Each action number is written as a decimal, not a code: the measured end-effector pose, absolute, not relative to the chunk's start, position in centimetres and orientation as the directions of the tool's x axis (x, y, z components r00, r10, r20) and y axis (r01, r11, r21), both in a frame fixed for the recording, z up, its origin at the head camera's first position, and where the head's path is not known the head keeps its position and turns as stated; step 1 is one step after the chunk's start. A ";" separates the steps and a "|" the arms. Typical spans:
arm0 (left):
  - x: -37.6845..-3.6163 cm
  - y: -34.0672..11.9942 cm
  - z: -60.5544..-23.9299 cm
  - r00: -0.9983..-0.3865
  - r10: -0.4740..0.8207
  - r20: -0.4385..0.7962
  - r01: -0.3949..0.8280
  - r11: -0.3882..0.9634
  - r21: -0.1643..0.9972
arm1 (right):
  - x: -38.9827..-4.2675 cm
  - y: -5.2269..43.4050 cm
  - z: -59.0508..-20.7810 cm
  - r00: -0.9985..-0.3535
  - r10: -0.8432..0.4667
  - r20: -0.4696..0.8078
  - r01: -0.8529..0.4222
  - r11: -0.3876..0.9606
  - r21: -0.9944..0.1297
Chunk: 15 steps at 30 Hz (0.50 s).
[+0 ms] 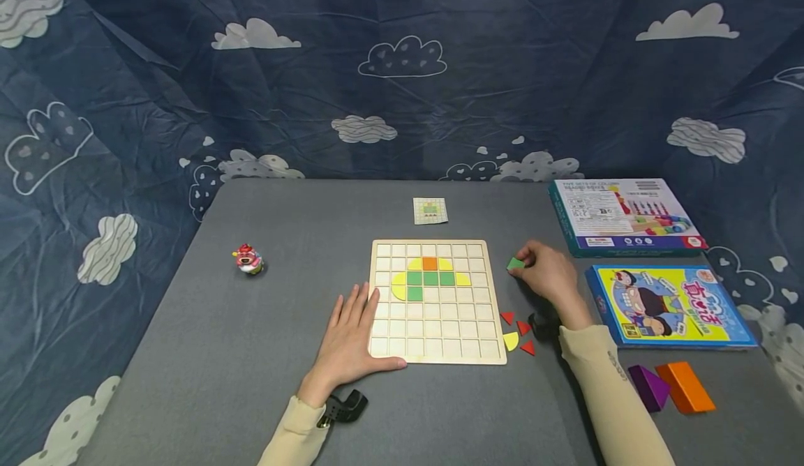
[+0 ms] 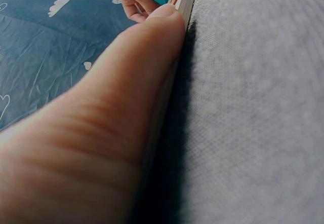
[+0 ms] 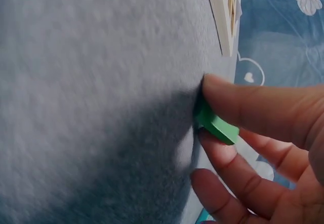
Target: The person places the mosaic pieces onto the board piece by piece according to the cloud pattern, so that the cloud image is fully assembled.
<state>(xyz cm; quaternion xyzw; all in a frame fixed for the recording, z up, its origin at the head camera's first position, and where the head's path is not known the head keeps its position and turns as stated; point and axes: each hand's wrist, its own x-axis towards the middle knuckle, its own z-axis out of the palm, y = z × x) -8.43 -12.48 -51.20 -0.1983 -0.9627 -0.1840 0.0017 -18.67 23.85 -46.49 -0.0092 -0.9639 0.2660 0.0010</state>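
A wooden grid board (image 1: 440,328) lies on the grey table, with several green squares (image 1: 430,278), an orange square (image 1: 430,264) and yellow rounded pieces (image 1: 398,287) set in its upper cells. My left hand (image 1: 352,333) rests at the board's lower left corner, fingers straight along the left edge and thumb along the bottom edge. Right of the board, my right hand (image 1: 548,271) pinches a green square tile (image 3: 217,126) between thumb and fingers, close over the table. Below that hand lie red triangles (image 1: 528,348) and a yellow rounded piece (image 1: 511,341).
A small pattern card (image 1: 430,211) lies behind the board. Two boxes, one white and green (image 1: 628,216), one blue and yellow (image 1: 672,305), lie at the right. Nearer are a purple block (image 1: 650,388) and an orange block (image 1: 686,388). A small toy figure (image 1: 248,259) stands at left.
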 end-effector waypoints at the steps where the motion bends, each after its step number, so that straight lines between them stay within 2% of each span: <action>1: -8.4 -12.5 -51.2 -0.921 0.381 0.078 0.383 0.853 0.355 | -18.6 23.8 -46.5 -1.000 0.019 0.002 0.015 0.857 -0.515; 8: -8.5 -12.5 -51.3 -0.923 0.377 0.078 0.379 0.854 0.356 | -18.1 23.4 -46.3 -0.999 0.007 0.035 -0.012 0.853 -0.522; 15: -8.5 -12.5 -51.4 -0.924 0.376 0.075 0.378 0.860 0.344 | -17.3 22.3 -45.6 -1.000 -0.015 -0.010 -0.007 0.829 -0.559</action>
